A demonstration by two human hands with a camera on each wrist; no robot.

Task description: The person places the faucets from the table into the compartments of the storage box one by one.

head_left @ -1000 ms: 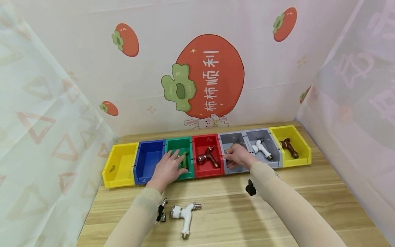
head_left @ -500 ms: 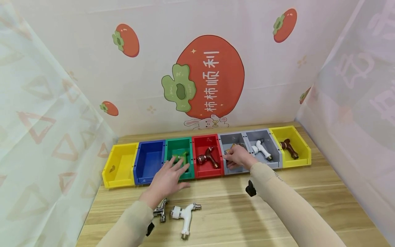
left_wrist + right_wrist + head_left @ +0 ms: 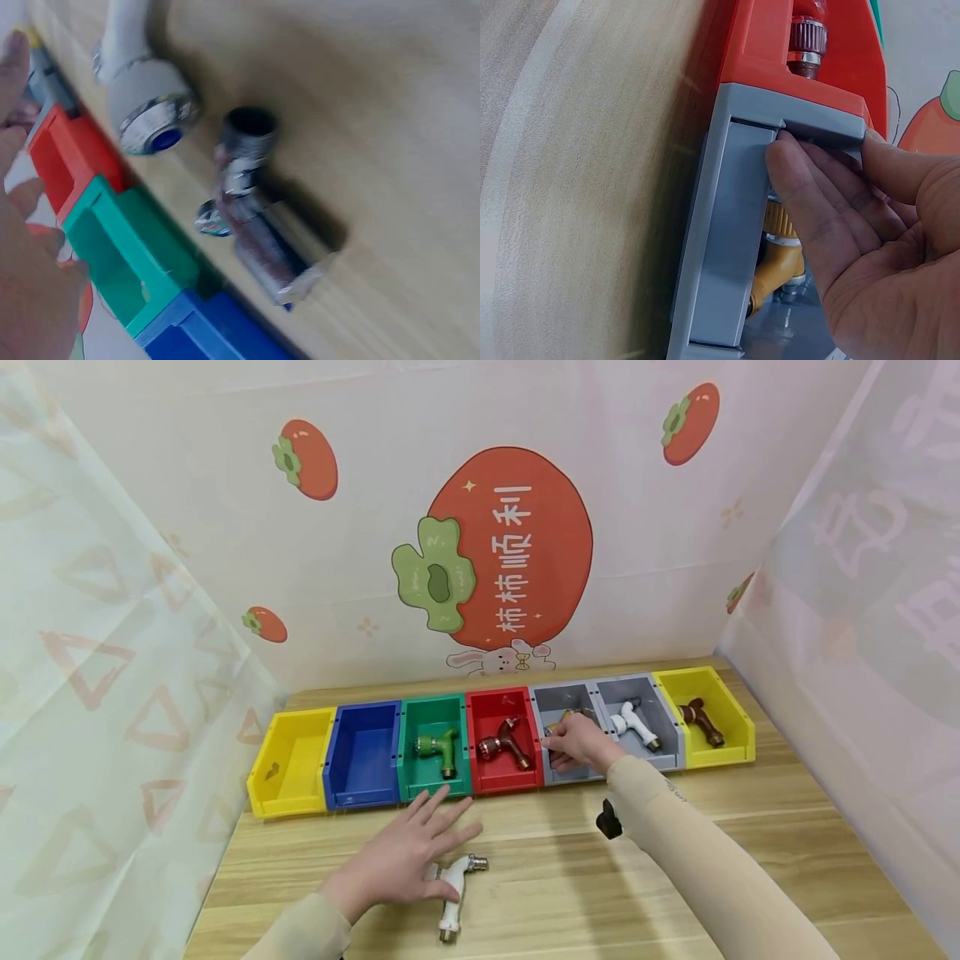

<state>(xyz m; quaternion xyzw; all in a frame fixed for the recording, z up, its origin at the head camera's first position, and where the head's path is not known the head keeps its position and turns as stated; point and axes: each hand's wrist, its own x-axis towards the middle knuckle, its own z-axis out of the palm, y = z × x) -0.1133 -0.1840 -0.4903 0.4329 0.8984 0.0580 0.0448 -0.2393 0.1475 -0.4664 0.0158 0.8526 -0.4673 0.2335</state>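
White and metal-ended, the tap (image 3: 452, 913) on the table (image 3: 540, 885) is part-hidden by the spread left hand (image 3: 408, 860), contact being unclear, while at one o'clock from it a grey bin (image 3: 731, 225) is pinched by its side wall in the right hand (image 3: 877, 247), apparently for steadiness.

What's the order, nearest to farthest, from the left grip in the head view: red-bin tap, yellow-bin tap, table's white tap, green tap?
1. White tap, partly hidden by left grip
2. Green tap, ahead
3. Red-bin tap, rightward
4. Yellow-bin tap, far right
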